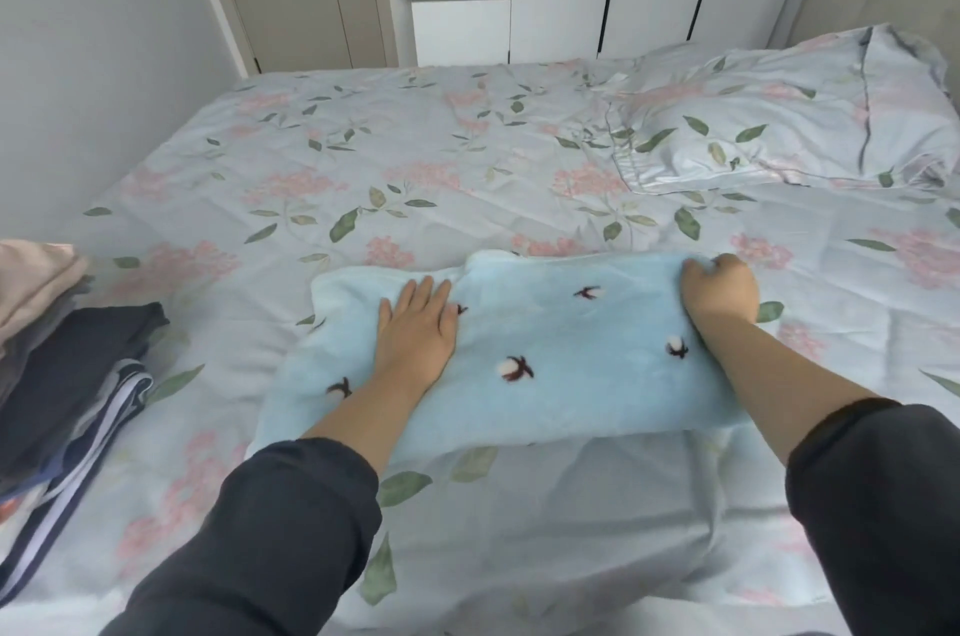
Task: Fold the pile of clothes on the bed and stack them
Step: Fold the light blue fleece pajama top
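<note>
While the blue cloth (561,365) lies spread on the bed (415,142) near its front edge, the left hand (415,331) rests flat on the cloth's left part, grip wide, fingers (425,291) straight. The right hand (719,295) holds the far right corner, grip closed on the cloth, fingers curled. A stack of clothes (78,349) sits at the bed's left edge, apart from the cloth. Pillow (779,126) far right.

Both arms wear dark charcoal sleeves (280,531) pushed up; bare forearms and unadorned hands.
</note>
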The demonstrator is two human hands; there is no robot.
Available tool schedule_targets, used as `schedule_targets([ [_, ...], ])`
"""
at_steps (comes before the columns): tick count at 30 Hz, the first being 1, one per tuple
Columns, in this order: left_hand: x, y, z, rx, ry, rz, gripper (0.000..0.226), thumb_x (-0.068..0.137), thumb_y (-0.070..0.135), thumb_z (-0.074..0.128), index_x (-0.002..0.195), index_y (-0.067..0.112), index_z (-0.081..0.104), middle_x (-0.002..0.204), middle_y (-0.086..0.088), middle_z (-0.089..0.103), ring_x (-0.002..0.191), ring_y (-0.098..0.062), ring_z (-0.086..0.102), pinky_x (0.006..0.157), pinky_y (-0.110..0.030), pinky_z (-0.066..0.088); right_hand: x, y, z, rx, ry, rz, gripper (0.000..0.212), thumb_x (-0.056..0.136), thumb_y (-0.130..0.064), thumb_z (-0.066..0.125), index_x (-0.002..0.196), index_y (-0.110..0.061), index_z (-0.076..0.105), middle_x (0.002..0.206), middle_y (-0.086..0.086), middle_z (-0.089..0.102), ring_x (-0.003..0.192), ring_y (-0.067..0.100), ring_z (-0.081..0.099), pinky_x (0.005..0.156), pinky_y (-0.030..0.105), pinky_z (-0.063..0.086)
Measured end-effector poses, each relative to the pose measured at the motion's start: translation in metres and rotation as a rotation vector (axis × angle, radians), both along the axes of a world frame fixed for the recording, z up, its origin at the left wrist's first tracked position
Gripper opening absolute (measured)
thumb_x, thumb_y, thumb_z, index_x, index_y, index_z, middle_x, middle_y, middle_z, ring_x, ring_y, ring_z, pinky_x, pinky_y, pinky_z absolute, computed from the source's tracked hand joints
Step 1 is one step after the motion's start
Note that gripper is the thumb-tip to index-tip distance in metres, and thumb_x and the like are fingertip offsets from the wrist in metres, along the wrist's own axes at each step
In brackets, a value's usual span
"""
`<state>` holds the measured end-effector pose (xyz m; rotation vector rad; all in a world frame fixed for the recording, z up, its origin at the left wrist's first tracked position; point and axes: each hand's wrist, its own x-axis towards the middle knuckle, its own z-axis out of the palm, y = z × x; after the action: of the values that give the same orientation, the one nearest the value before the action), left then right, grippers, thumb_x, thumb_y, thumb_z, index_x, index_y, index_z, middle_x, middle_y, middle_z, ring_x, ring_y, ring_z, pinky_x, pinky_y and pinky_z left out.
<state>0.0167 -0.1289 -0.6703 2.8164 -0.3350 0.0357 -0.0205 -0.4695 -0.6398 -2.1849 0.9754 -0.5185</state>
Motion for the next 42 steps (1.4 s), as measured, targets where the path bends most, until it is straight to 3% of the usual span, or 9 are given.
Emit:
schedule_targets([
  [3,0.005,0.002,-0.007,0.081,-0.018,0.027,0.053,0.1,0.042,0.013,0.152,0.03,0.012,0.161,0.005,0.008,0.147,-0.014,0.001,0.117,-0.042,-0.006,-0.013,-0.009,-0.011,-0.034,0.095,-0.037,0.026,0.091,-0.024,0.047,0.102,-0.001,0.053,0.098,0.021,0.059,0.1,0.04,0.056,0.078,0.037,0.038],
  [8,0.004,-0.004,-0.011,0.184,-0.021,0.039,0.055,0.1,0.043,0.014,0.153,0.028,0.004,0.161,0.002,0.0,0.148,-0.016,-0.004,0.117,-0.042,-0.008,0.004,0.03,0.009,-0.377,0.387,0.075,0.04,0.094,-0.016,0.041,0.132,-0.003,0.038,0.133,0.02,0.045,0.124,0.036,0.04,0.1,0.045,0.033],
  [11,0.002,-0.005,-0.011,0.191,-0.037,0.043,0.056,0.101,0.042,0.015,0.153,0.028,0.003,0.161,0.002,0.0,0.148,-0.017,-0.005,0.117,-0.043,-0.008,0.016,0.081,0.04,-0.567,0.251,0.264,0.058,0.09,-0.015,0.043,0.144,-0.011,0.025,0.149,0.015,0.025,0.138,0.032,0.022,0.112,0.05,0.017],
  [13,0.002,-0.006,-0.008,0.18,-0.035,0.036,0.055,0.101,0.04,0.015,0.153,0.028,0.004,0.161,0.002,0.0,0.148,-0.017,-0.005,0.117,-0.042,-0.008,0.012,0.135,0.045,-0.633,0.182,0.531,0.054,0.096,-0.032,0.034,0.147,-0.017,0.022,0.155,0.008,0.018,0.143,0.027,0.014,0.113,0.054,0.008],
  [17,-0.004,0.013,-0.008,0.076,-0.095,-0.055,0.051,0.101,0.033,0.022,0.152,0.028,0.017,0.161,0.005,0.009,0.147,-0.013,0.0,0.117,-0.037,-0.008,-0.026,0.182,0.001,-0.507,0.457,0.726,0.059,0.095,-0.053,0.017,0.149,-0.029,0.018,0.159,-0.002,0.01,0.146,0.018,0.005,0.113,0.058,-0.003],
  [26,-0.01,0.089,-0.018,0.088,0.095,0.257,0.066,0.094,0.063,0.017,0.151,0.037,-0.005,0.161,0.003,-0.002,0.148,-0.021,0.002,0.118,-0.045,0.004,-0.031,0.174,-0.023,-0.496,0.374,0.634,0.062,0.094,-0.05,0.015,0.152,-0.026,0.013,0.16,-0.001,0.009,0.146,0.015,0.004,0.117,0.051,-0.002],
  [32,-0.032,0.107,-0.005,0.074,0.2,0.401,0.069,0.093,0.065,0.019,0.152,0.032,0.004,0.16,0.002,0.007,0.146,-0.025,0.006,0.115,-0.052,0.009,-0.031,0.174,-0.019,-0.476,0.411,0.64,0.062,0.095,-0.048,0.013,0.152,-0.025,0.01,0.16,-0.001,0.007,0.147,0.015,0.001,0.117,0.051,-0.003],
  [37,-0.061,0.151,0.011,-0.123,0.301,0.544,0.073,0.086,0.061,0.05,0.138,0.01,0.038,0.136,-0.013,0.045,0.125,-0.033,0.04,0.095,-0.04,0.037,-0.035,0.178,-0.003,-0.519,0.477,0.67,0.06,0.097,-0.043,0.011,0.153,-0.02,0.007,0.16,0.002,0.005,0.146,0.019,0.001,0.116,0.053,-0.002],
  [42,-0.067,0.153,0.033,-0.655,0.597,0.579,0.069,0.081,0.05,0.068,0.127,0.003,0.05,0.125,-0.016,0.058,0.107,-0.033,0.058,0.089,-0.039,0.049,-0.042,0.202,0.019,-0.566,0.428,0.693,0.059,0.1,-0.038,0.015,0.152,-0.015,0.002,0.16,0.006,-0.007,0.147,0.021,-0.007,0.116,0.052,-0.002],
])
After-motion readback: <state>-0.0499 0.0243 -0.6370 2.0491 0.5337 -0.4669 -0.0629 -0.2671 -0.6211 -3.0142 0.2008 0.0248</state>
